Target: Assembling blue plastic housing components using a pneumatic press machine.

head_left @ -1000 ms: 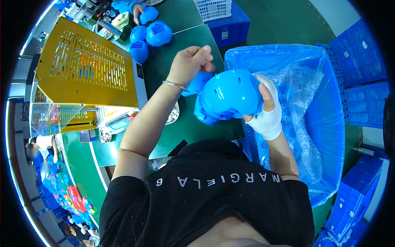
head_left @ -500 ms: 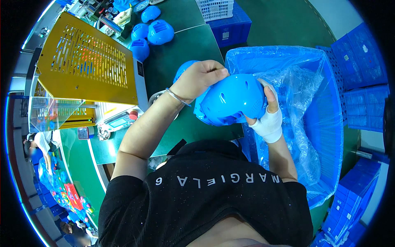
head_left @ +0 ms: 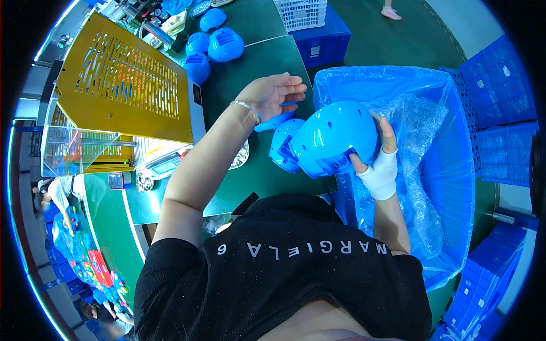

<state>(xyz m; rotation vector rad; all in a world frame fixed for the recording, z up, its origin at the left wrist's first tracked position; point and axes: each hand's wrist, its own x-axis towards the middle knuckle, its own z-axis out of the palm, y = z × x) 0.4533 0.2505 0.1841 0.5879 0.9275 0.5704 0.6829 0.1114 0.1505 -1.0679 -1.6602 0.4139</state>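
A glossy blue helmet shell (head_left: 340,133) is tilted in my right hand (head_left: 380,173), whose palm and wrist have a white wrap. The thumb and bare fingers grip the shell's right side. To its left, my left hand (head_left: 277,96) is raised and holds nothing, its fingers stretched out and slightly apart. Under that hand lies part of another blue shell (head_left: 277,121) on the green table. One more blue shell (head_left: 284,149) sits just left of the held one and is partly covered by it.
On my right stands a large blue crate (head_left: 463,199) lined with clear plastic film (head_left: 412,131). A yellow slotted machine guard (head_left: 136,85) rises at the left. Several blue shells (head_left: 226,45) rest farther back on the table. A person's foot (head_left: 391,12) shows at the far top.
My left hand has come off the held shell and opened, moving slightly up. My right hand has shifted the shell a little right, uncovering more of the shell beside it. A foot has appeared.
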